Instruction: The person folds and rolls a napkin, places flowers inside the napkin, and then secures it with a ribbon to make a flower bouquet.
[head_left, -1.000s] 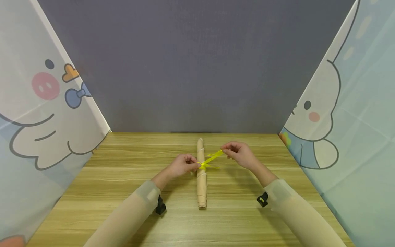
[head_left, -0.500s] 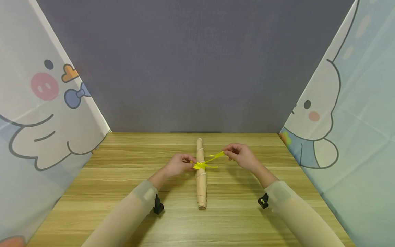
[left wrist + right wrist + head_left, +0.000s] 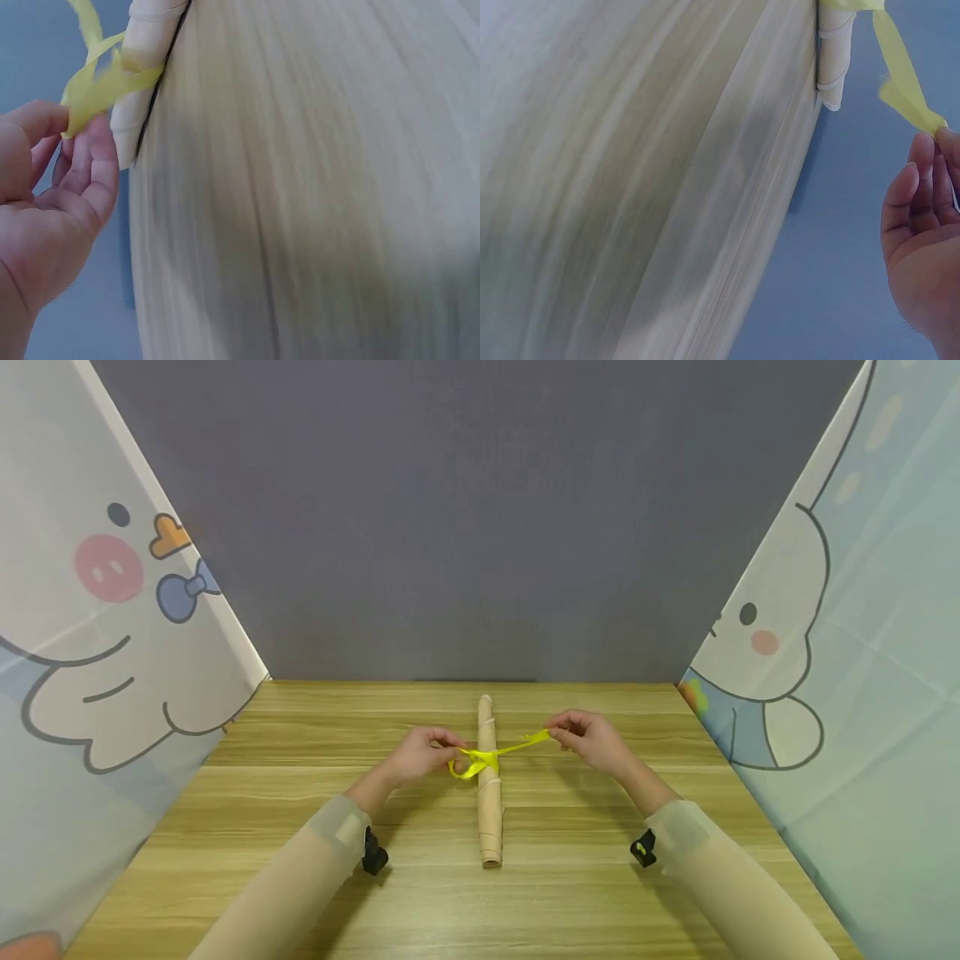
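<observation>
A slim beige roll (image 3: 491, 827) lies lengthwise on the wooden table, thin pale bands around it. Yellow ribbon (image 3: 489, 760) wraps its middle, crossing on top. To the left of the roll, my left hand (image 3: 422, 754) pinches one part of the ribbon between thumb and fingertips; a curl of it hangs below the fingers. On the other side my right hand (image 3: 594, 742) pinches the ribbon's other end, stretched straight from the roll. The left wrist view shows folded ribbon (image 3: 94, 94) at the left fingertips. In the right wrist view, a ribbon strip (image 3: 900, 64) runs to the right fingertips.
The wood-grain table (image 3: 337, 893) extends around the roll. A dark grey panel (image 3: 472, 527) rises behind it. Cloth with cartoon animals covers the left wall (image 3: 45, 810) and the right wall (image 3: 885, 710).
My left hand has moved left from the roll, drawing ribbon with it. The loose ribbon tail right of the roll is gone from there. My right hand has shifted slightly right and down.
</observation>
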`<action>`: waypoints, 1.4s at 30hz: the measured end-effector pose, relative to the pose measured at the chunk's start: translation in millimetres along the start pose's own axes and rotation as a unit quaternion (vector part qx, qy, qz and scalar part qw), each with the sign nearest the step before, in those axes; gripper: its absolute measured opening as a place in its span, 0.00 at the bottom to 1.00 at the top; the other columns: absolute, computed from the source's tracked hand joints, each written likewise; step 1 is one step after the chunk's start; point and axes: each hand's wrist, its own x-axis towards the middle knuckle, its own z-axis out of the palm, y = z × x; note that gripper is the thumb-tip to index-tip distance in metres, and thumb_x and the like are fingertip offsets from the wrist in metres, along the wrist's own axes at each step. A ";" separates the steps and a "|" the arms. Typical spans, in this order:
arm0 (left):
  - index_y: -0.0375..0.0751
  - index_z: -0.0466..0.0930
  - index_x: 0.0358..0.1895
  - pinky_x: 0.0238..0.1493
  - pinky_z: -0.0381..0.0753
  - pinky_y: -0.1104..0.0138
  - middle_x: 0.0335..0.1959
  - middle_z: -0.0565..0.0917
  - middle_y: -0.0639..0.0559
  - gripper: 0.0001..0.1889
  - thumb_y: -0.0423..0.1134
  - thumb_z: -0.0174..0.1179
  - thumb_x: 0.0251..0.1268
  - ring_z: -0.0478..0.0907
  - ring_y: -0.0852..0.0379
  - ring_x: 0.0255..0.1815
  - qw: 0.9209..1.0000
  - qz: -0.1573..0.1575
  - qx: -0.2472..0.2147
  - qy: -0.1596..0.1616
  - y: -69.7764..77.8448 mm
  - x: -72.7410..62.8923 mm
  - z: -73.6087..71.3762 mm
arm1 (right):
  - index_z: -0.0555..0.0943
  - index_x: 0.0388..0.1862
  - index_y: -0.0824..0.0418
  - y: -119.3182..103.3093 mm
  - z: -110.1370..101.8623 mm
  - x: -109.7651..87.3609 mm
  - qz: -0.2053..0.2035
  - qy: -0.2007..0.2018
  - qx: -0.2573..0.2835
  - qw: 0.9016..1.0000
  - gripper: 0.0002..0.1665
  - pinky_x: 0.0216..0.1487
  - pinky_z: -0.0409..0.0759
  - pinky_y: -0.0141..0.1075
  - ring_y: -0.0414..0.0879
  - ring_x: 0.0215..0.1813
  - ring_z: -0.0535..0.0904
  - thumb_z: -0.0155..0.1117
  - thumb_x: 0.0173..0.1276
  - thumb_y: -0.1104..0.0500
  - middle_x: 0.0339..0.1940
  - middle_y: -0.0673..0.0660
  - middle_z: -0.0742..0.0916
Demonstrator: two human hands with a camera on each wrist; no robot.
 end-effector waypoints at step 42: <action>0.29 0.89 0.58 0.42 0.84 0.69 0.46 0.92 0.38 0.13 0.31 0.67 0.78 0.84 0.60 0.41 0.995 0.014 0.023 -0.094 -37.2 -11.3 -30.7 | 0.82 0.56 0.73 59.0 -13.5 8.4 0.103 -0.025 0.017 0.994 0.11 0.35 0.83 0.34 0.46 0.37 0.84 0.61 0.86 0.65 0.40 0.64 0.87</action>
